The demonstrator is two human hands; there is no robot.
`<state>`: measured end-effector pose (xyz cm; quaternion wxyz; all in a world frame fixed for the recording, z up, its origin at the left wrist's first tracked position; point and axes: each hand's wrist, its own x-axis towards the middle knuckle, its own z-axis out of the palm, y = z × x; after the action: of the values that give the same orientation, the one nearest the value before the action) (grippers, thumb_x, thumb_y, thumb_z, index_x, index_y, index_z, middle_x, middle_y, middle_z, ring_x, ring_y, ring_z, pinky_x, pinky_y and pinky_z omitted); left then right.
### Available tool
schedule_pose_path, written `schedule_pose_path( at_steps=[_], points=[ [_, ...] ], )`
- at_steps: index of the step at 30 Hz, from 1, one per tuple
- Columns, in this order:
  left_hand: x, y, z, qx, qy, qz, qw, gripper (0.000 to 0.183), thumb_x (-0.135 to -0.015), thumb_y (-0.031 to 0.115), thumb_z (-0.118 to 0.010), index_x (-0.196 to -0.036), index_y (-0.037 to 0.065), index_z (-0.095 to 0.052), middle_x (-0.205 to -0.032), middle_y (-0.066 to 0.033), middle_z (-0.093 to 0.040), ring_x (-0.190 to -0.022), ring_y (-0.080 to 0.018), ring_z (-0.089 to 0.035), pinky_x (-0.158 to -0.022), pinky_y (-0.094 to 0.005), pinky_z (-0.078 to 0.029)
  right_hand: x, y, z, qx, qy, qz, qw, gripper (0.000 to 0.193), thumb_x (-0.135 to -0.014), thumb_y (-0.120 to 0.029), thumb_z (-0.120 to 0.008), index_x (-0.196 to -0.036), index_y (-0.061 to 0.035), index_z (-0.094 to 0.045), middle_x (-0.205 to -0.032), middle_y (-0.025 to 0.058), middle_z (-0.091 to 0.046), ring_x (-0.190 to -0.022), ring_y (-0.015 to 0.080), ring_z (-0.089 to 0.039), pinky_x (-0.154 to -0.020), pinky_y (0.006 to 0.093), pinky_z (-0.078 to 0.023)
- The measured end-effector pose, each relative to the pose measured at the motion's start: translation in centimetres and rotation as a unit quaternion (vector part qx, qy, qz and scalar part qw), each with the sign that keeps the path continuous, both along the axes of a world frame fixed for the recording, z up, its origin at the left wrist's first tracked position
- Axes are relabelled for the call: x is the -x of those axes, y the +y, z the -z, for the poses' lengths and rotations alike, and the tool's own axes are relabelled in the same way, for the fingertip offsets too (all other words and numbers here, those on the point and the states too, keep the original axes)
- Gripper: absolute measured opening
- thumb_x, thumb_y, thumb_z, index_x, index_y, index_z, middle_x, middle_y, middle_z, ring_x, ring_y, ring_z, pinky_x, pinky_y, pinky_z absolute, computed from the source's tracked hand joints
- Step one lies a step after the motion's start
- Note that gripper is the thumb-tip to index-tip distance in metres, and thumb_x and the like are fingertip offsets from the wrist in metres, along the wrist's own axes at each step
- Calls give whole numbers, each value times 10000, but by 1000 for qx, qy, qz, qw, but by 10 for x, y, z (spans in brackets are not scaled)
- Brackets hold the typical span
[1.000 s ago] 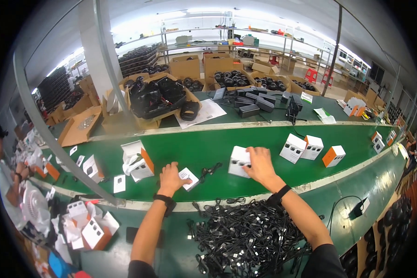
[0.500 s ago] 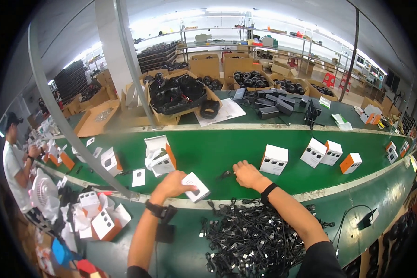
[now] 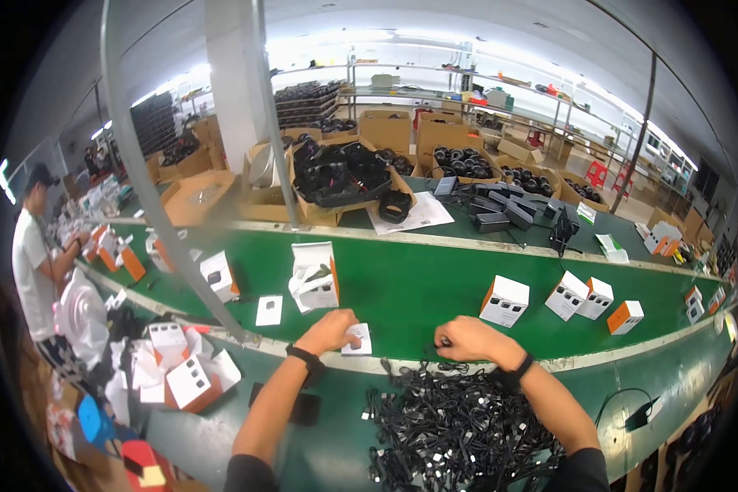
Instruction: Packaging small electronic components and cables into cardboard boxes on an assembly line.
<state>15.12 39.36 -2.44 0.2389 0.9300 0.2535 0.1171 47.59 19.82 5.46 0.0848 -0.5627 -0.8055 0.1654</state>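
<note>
- Presently gripping a small, flat, white square cardboard box (image 3: 361,348) with the left hand (image 3: 330,331), thumb laid across its top; held at the near edge of the long, smooth green belt (image 3: 402,287);
- curling the right hand (image 3: 472,339) almost into a fist around a small dark object (image 3: 445,343); perhaps part of a black cable, but too covered by fingers to tell; just above the near side of the belt, next to the tangled heap of thin black cables with white ends (image 3: 459,418) on the smooth green desk (image 3: 324,451);
- judging from the layout, seemingly midway through a batch; to the right on the belt, four white-and-orange cardboard boxes (image 3: 504,302), apparently closed, with no hand on any;
- seemingly unfinished, just beyond the left hand: a tall white-and-orange box with raised flap (image 3: 325,297), open, with pale wrapping showing at its mouth; beside it, a flat white square card (image 3: 269,311), lying apart;
- also left over: plenty of loose cables in the heap; at lower left on the desk, white-and-orange boxes among crumpled white wrapping (image 3: 190,384), not within either hand's grasp.
</note>
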Motion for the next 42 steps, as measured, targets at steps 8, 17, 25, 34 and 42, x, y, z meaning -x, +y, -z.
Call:
schedule_pose_path(
  at_steps=[8, 17, 25, 34, 42],
  points=[
    [-6, -86, -73, 263, -230, -28, 936, 354, -877, 205, -939, -1094, -20, -771, -1058, -37, -790, -947, -103, -715, -861, -307, -582, 7, -60, -36, 69, 250, 58, 964, 500, -1022, -503, -758, -1250, -59, -790, -998, 84, -800, -769, 141, -663, -666, 325, -506],
    [-4, -175, -73, 376, -262, -30, 888, 311, -905, 122, -908, -1160, -13, -791, -1036, -44, -824, -936, -82, -732, -846, -286, -604, 74, -61, -15, 9, 374, 69, 925, 239, -1056, -216, -754, -1163, -16, -829, -977, 78, -814, -888, 104, -695, -807, 281, -557],
    [114, 23, -57, -31, 81, -204, 975, 694, -642, 367, -1030, -1139, -46, -778, -1041, -233, -788, -1012, -456, -736, -923, -444, -592, 45, -89, -83, 66, 88, 107, 988, 497, -995, -494, -776, -1169, -31, -825, -931, 201, -803, -902, 336, -778, -837, 412, -595],
    [119, 133, 7, -44, 106, -157, 981, 927, -477, 246, -1059, -1298, 91, -657, -1240, -166, -688, -1215, -422, -636, -1053, -479, -531, 100, 47, -49, -233, 75, 45, 968, 494, -965, -311, -774, -1366, -48, -659, -1026, 229, -771, -951, 420, -755, -844, 508, -609],
    [81, 116, -10, -111, 220, -175, 953, 741, -530, 398, -1034, -1156, 99, -774, -1312, -127, -675, -1373, -361, -520, -1105, -518, -486, 131, 159, 24, -259, -55, 68, 962, 324, -943, -137, -703, -1220, 30, -676, -828, 176, -774, -744, 379, -782, -659, 476, -620]
  ],
)
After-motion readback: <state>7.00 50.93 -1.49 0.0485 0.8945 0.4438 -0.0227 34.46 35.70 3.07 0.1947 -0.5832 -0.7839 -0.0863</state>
